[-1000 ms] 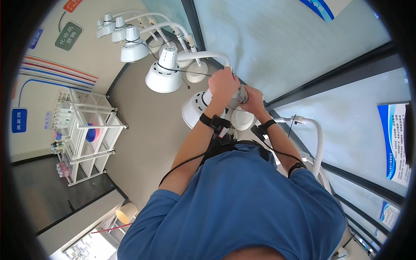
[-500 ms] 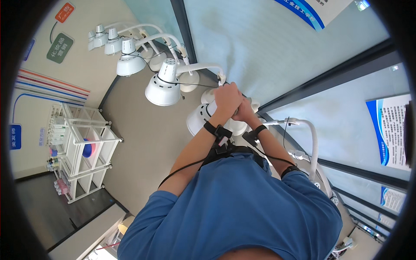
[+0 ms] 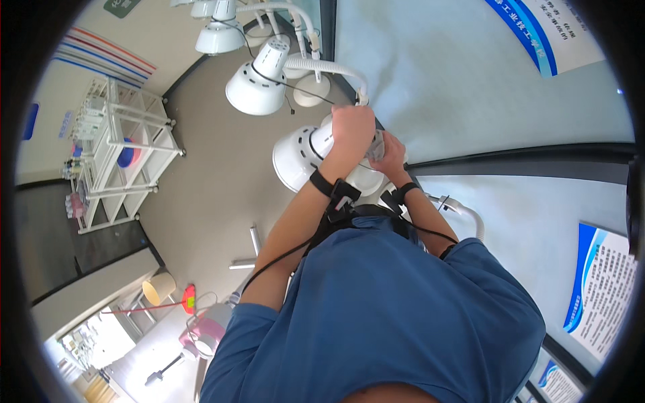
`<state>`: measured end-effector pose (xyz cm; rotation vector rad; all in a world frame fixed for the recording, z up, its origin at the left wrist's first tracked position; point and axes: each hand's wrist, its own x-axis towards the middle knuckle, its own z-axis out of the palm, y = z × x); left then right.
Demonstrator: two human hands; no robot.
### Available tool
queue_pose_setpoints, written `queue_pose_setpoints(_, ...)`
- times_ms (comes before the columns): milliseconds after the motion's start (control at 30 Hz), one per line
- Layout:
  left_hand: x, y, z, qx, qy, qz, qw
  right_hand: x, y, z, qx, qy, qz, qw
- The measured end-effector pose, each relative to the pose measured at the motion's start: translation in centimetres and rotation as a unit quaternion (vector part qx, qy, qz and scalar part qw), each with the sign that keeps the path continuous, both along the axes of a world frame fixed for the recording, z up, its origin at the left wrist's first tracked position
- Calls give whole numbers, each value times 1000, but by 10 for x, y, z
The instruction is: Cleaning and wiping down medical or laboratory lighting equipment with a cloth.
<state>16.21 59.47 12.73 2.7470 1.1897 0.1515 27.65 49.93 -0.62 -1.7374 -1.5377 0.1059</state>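
White lamp (image 3: 290, 161) lies just left, tilted, narrow end toward left hand (image 3: 354, 131), nearer one; can't tell what left hand holds. Right hand (image 3: 392, 153) grips grey cloth (image 3: 378, 145).

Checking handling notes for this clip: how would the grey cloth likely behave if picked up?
The grey cloth would probably sag, as it looks crumpled. It is likely light: only a small bunch shows at the right hand. Rolling seems unlikely, given its uneven outline.
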Motion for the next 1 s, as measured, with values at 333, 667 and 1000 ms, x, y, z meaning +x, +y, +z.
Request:
queue_pose_setpoints(333,35,-25,21,15,359,-103,927,20,-8,6,-1,77,44,996)
queue_pose_setpoints(667,36,-38,-59,-46,106,-16,993,46,-24,-19,-21,142,49,988)
queue_pose_setpoints(1000,38,-33,-60,-86,134,8,987,61,-39,-68,-35,190,-19,981)
